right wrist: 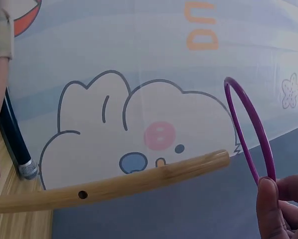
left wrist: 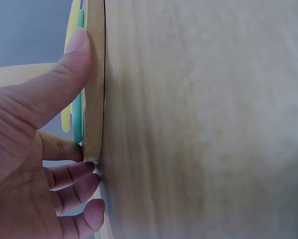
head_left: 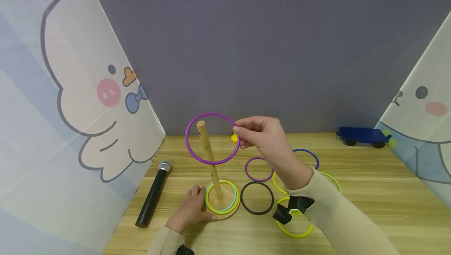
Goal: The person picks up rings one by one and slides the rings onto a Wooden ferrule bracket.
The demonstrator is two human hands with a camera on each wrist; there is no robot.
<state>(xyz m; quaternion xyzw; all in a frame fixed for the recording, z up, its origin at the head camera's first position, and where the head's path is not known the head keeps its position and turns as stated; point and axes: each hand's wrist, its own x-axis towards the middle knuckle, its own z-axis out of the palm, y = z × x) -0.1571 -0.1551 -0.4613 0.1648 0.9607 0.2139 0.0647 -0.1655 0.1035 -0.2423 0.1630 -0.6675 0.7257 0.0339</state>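
Between thumb and fingertips, my right hand (head_left: 262, 135) pinches a purple ring (head_left: 186, 137) by its right side. The head view shows the tip of a wooden post (head_left: 202, 126) within the ring's outline. From the right wrist, the ring (right wrist: 261, 132) is seen just beyond the post's tip, apart from it. My left hand (head_left: 190, 206) holds the edge of the stand's round wooden base (left wrist: 93, 99), thumb on one side and fingers on another. A yellow ring (left wrist: 66, 119) and a light green ring (left wrist: 77, 119) lie on the base around the post.
Left of the stand lies a black microphone (head_left: 153, 196). To the right are a purple ring (head_left: 258, 181), a black ring (head_left: 257, 213), a blue ring (head_left: 318, 161) and several yellow rings (head_left: 295, 236). A blue toy wagon (head_left: 361, 135) stands at the back right, before a grey wall (head_left: 282, 51).
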